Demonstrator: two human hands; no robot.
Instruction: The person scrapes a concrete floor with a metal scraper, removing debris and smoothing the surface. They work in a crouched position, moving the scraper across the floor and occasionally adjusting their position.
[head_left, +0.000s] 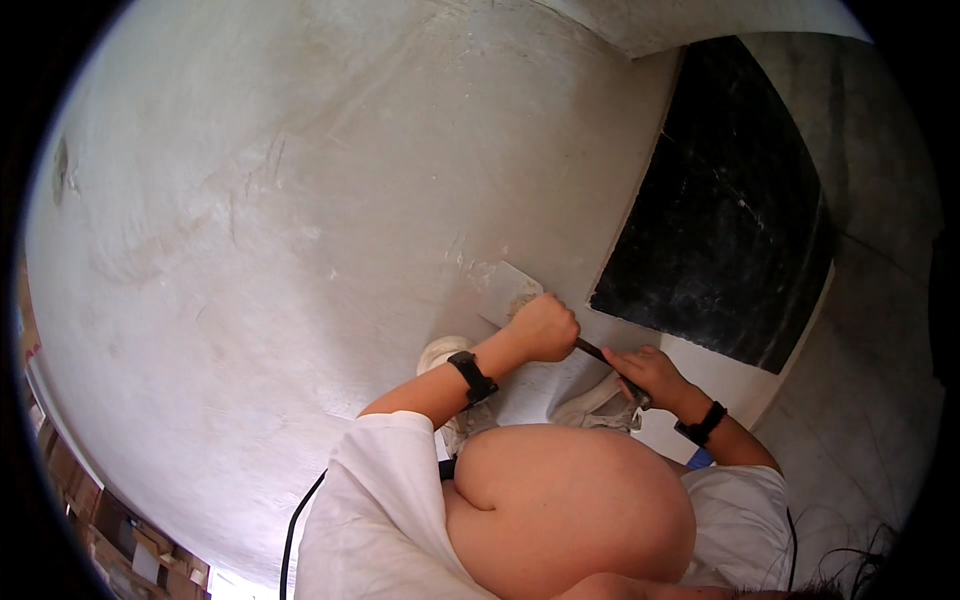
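Observation:
A long-handled scraper (594, 350) with a flat, pale, broad blade lies slantwise in front of my knees. Its blade meets the grey floor at the far left end, where some crumbly debris sits on it. My left hand (545, 328) is closed round the handle close behind the blade. At the handle's rear end, my right hand (655, 380) grips it from the side; part of those fingers is hidden. Both wrists wear black straps. Below the hands are my light-coloured shoes (597, 407), and I am squatting with bent knees.
The floor (300, 210) is smeared and scratched grey. A black rectangular panel (720, 200) with white scuffs lies to the right, beside a grey wall-like surface (880, 330). A pale ledge (720, 20) crosses the top. Brown boxes (140, 560) stand at the lower left.

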